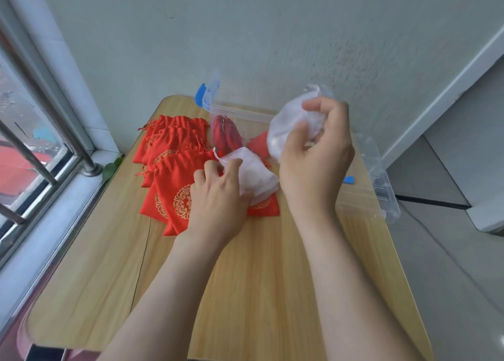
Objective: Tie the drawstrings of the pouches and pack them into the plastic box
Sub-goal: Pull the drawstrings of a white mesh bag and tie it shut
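The right hand (316, 153) is raised over the table (245, 292), its fingers (327, 107) curled down over the top of a white pouch (286, 126) and its thumb pressed against the pouch's near side, so the thin cloth is bunched in the grip. This pouch hangs in the air just above the near rim of the clear plastic box (237, 112), touching nothing but the hand. The left hand (218, 194) sits lower, with its fingers bent and spread over the left edge of a second white pouch (253, 178) and the thumb at that pouch's near edge, so it seems to pinch the cloth; how tight the hold is cannot be told. The second pouch lies on top of the red pouches (174, 153), which are heaped in an overlapping pile to the left of the box and reach under the left hand. Inside the box, more red cloth shows through the clear wall. The box stands at the far end of the table against the wall (272, 33), and its clear right part overhangs the table's right edge. A window (41, 142) runs close along the table's left side. The near half of the table, under both forearms, is bare wood.
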The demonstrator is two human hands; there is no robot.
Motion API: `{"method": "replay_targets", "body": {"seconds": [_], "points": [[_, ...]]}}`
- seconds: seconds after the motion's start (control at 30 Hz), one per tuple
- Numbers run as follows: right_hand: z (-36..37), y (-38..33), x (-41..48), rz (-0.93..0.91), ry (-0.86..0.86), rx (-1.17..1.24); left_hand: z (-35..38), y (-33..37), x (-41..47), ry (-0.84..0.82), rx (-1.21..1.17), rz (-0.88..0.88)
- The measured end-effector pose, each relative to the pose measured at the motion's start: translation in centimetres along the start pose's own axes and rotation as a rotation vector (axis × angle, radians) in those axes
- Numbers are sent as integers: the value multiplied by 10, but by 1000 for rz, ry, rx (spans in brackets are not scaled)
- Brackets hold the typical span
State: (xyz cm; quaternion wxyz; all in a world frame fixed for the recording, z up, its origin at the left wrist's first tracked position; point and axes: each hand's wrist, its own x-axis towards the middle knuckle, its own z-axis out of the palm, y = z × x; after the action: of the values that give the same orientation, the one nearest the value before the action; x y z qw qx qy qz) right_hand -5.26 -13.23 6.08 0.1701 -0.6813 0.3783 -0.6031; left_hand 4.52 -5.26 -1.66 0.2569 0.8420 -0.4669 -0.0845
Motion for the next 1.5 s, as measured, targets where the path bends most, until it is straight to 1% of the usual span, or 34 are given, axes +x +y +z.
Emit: {"method": "replay_targets", "body": {"seconds": [0.1,0.2,0.27,0.37,0.43,0.5,0.53,0.57,0.6,0.67,0.73,0.77,0.83,0.93,1.0,1.07,1.17,1.27,1.33,1.4,1.5], "points": [[23,5,22,-59,-25,-37,3,2,1,-30,92,3],[45,9,42,-74,-127,-123,4,6,0,-45,120,-14],[56,9,51,-30,-268,-187,4,8,1,-20,125,-20],[71,12,61,63,-548,-397,6,7,5,46,140,-34],[77,14,64,94,-709,-498,6,6,7,74,125,-49],[80,17,62,103,-789,-503,7,5,8,82,85,-61],[79,19,59,93,-789,-485,7,5,8,81,67,-64],[78,21,56,55,-753,-462,7,5,8,83,53,-66],[76,24,51,-7,-679,-434,7,4,7,85,44,-67],[67,27,37,-137,-478,-357,8,3,7,88,34,-69],[55,33,19,-168,-315,-291,9,1,8,100,29,-68],[49,38,10,-143,-279,-278,9,1,8,105,24,-66],[40,49,-10,-11,-310,-278,8,1,7,111,9,-57],[36,62,-36,222,-558,-395,7,1,6,117,-42,-26],[36,65,-48,262,-673,-490,7,-1,6,96,-104,-4],[35,62,-50,269,-655,-536,6,-2,5,64,-167,13],[32,54,-47,318,-604,-526,1,-2,3,49,-222,35],[26,44,-46,406,-606,-356,-3,0,3,61,-274,6],[20,38,-46,484,-608,-226,-5,3,3,106,-317,-16],[13,33,-46,517,-588,-152,-7,6,1,180,-362,-31],[-1,26,-46,538,-495,-78,-11,15,-3,282,-460,-48]]}}
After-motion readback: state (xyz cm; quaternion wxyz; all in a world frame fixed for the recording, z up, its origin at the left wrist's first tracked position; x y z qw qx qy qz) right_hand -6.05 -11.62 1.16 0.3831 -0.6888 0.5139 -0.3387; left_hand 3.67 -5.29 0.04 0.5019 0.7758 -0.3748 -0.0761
